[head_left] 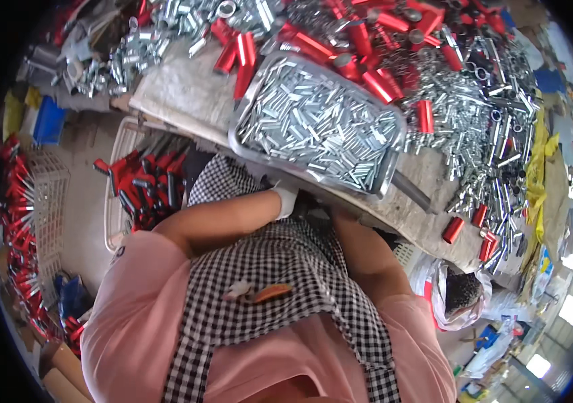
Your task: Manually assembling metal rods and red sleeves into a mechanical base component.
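Observation:
My left hand (287,197), in what looks like a white glove or cuff, reaches to the workbench's front edge above my lap. Its fingers are hidden, so whether they grip anything does not show. My right forearm (362,248) runs under the same edge, and the right hand is out of sight there. Just beyond both arms a metal tray (236,138) rests on the workbench (186,91), full of short silvery pins. A black-and-white checked apron (259,269) covers my front and lap.
Red metal tubes (246,57) and heaps of silvery parts (461,134) crowd the bench. At left, a white crate (115,181) holds red-and-black tools (155,178), beside another basket (48,195) next to more red parts. A plastic bag (461,295) stands at right below the bench.

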{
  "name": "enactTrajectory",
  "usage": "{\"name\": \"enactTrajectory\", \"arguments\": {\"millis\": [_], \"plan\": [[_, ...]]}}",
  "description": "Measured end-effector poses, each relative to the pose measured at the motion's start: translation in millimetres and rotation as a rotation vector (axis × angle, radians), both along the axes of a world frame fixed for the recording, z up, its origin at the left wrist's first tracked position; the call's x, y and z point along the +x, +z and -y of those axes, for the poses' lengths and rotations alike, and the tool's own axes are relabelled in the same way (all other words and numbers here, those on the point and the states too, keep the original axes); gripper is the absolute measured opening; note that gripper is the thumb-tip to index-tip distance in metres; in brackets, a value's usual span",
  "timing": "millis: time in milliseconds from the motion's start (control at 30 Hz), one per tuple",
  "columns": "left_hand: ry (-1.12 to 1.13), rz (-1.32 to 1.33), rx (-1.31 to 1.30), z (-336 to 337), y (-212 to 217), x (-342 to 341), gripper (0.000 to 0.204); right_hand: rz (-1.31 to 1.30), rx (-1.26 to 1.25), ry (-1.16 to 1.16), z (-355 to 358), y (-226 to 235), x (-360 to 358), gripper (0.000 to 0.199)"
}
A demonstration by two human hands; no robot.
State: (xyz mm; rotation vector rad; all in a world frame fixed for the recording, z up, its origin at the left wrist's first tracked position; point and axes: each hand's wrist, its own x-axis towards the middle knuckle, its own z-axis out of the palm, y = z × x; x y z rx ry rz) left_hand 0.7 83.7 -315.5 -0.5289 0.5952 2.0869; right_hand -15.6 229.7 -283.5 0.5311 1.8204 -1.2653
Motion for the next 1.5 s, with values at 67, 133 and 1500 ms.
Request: {"name": "enactTrajectory", "arguments": {"millis": [67, 133, 1500], "plan": [[-0.096, -0.073, -0.375, 9.8, 57.0, -9.9, 0.032, -1.09, -0.044, 0.162, -42.9, -43.7, -16.4, 0.034], [-0.104, -0.139, -0.48, 11.8, 52.9, -3.9, 0.03, -1.089, -0.066, 0.165, -37.8, -44.1, -35.6, 0.034], [-0.786, -1.005, -0.978, -15.8, 81.6, 55.6, 0.063, -0.219, 0.465, 0.451, 30.5, 87.5, 19.0, 0.042]]}}
